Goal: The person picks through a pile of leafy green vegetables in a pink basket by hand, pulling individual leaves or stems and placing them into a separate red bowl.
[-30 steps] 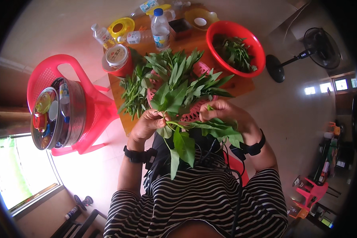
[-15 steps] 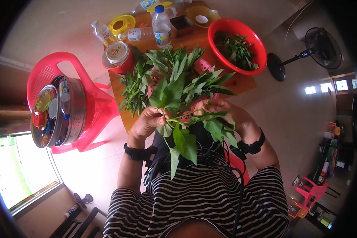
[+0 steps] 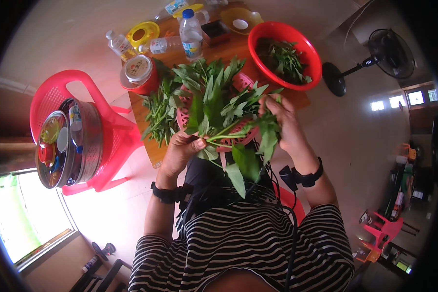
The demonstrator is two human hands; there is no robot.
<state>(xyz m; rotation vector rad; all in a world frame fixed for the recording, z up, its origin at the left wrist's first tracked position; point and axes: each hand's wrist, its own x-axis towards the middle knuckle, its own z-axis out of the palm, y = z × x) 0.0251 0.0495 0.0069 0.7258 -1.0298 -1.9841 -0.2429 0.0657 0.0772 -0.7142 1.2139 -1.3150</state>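
Note:
My left hand (image 3: 181,150) pinches the stems of a sprig of leafy greens (image 3: 246,163) between thumb and fingers, just off the near edge of the table. Broad leaves hang from the sprig toward my lap. My right hand (image 3: 285,120) is raised to the right, its fingers closed on some green leaves (image 3: 269,135) that dangle below it. Beyond both hands, a pile of leafy greens (image 3: 211,82) covers a pink perforated basket (image 3: 243,82). More thin stems (image 3: 158,117) lie on the wooden table to the left of it.
A red basin (image 3: 312,53) with picked greens stands at the table's right. Farther back are an upright water bottle (image 3: 191,36), a lidded red tub (image 3: 148,80) and a yellow lid (image 3: 143,32). A pink chair (image 3: 95,92) bears metal pots. A black fan (image 3: 391,53) stands at right.
My right hand has moved up and away from the left hand, taking leaves with it. The left hand keeps its pinch on the sprig.

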